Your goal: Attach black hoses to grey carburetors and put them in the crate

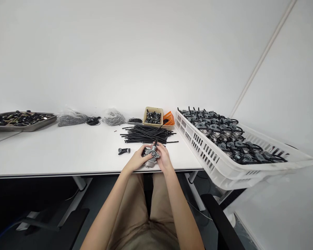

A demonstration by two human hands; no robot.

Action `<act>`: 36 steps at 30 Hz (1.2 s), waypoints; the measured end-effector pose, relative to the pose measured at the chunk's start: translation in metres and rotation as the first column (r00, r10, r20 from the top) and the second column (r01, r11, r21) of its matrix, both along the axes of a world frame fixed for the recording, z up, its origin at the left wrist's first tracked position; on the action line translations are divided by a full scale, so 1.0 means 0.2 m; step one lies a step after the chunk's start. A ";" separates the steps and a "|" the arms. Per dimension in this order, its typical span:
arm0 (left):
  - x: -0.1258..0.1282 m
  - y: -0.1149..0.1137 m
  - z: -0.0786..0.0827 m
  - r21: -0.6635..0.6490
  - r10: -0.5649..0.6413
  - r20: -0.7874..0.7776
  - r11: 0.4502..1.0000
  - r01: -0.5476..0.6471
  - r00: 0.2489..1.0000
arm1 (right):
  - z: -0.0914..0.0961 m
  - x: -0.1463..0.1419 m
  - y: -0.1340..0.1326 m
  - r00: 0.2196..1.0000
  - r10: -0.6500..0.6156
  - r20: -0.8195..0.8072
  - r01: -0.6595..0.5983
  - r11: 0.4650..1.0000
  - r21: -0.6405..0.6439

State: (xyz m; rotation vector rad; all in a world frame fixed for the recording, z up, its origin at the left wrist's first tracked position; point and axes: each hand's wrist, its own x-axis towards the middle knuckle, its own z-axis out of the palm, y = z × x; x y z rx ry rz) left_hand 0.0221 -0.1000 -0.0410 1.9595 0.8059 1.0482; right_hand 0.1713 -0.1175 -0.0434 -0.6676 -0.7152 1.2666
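Near the table's front edge, a metal carburetor with a flanged opening and a black cap on top is held between both hands. My left hand is closed around its left side, the thumb lying across the front. My right hand grips it from the right, fingers near the black upright part; some fingertips are hidden behind the body. A small black elbow fitting with grey ends lies on the table left of my left hand. Just beyond the hands is a pile of black rubber hoses.
A white plastic crate full of similar carburetors stands at the right. Along the back are a yellow bin of small parts, an orange basket, bags of parts and black rings. A metal tray is far left.
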 end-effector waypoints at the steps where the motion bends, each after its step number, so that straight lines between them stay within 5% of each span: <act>1: 0.00 0.00 0.00 -0.002 0.001 -0.001 1.000 -0.001 1.000 | 0.00 0.00 0.00 1.000 -0.003 0.000 0.003 1.000 -0.001; 36: 0.00 0.01 -0.01 -0.002 0.010 0.004 1.000 -0.010 1.000 | 0.00 0.00 0.00 1.000 -0.011 0.001 0.011 1.000 0.002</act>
